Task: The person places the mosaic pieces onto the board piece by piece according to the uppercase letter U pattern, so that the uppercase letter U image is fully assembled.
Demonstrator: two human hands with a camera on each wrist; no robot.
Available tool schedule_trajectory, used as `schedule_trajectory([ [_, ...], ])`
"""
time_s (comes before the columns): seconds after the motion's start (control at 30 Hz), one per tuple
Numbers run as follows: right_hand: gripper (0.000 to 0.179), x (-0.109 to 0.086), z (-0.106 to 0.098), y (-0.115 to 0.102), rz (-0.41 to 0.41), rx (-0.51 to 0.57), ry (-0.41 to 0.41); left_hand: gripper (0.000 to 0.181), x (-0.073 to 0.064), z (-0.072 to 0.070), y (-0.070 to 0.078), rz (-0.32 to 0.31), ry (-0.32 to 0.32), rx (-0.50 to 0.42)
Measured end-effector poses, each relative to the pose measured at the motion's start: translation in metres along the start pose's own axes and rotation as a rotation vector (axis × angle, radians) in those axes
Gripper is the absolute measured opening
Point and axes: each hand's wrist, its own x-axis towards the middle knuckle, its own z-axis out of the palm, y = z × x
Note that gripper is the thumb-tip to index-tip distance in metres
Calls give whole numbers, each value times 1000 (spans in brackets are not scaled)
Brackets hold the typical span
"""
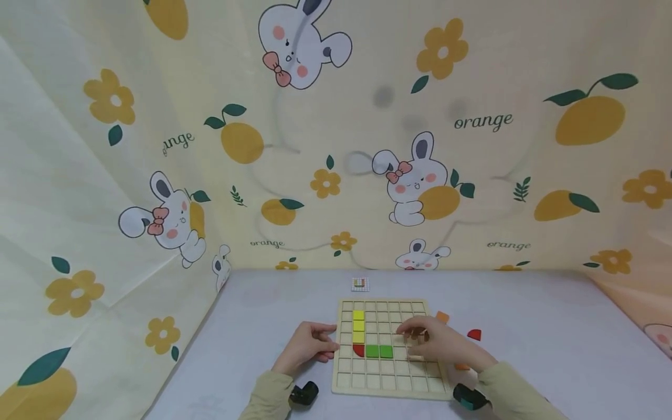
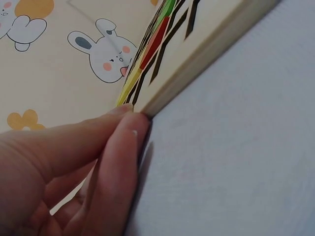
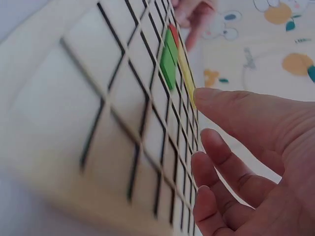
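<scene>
A wooden grid board (image 1: 391, 382) lies on the table. On it stand a column of yellow square tiles (image 1: 359, 326), a red quarter-round tile (image 1: 359, 350) at the column's foot, and two green square tiles (image 1: 379, 351) in a row to the right. My left hand (image 1: 310, 345) pinches the board's left edge; thumb and fingertip meet at that edge in the left wrist view. Over the board's right part hovers my right hand (image 1: 441, 341), fingers loosely bent. In the right wrist view nothing shows between its thumb and fingers.
A small pattern card (image 1: 360, 284) lies behind the board. Right of the board are an orange piece (image 1: 443, 317), a red quarter-round piece (image 1: 475, 335) and another orange piece (image 1: 462, 367), partly hidden by the right arm. A printed curtain (image 1: 315, 175) hangs behind.
</scene>
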Motion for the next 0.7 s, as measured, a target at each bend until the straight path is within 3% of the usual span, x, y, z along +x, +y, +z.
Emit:
schedule_trajectory([
  [0.17, 36, -18, -23, 4, 12, -29, 69, 48, 1, 1, -1, -2, 3, 3],
  [0.4, 48, -40, -56, 26, 167, -94, 188, 48, 1, 1, -2, 1, 3, -2],
  [0.7, 48, -66, -76, 60, 266, -121, 232, 47, 0, 1, 0, 1, 8, -3],
])
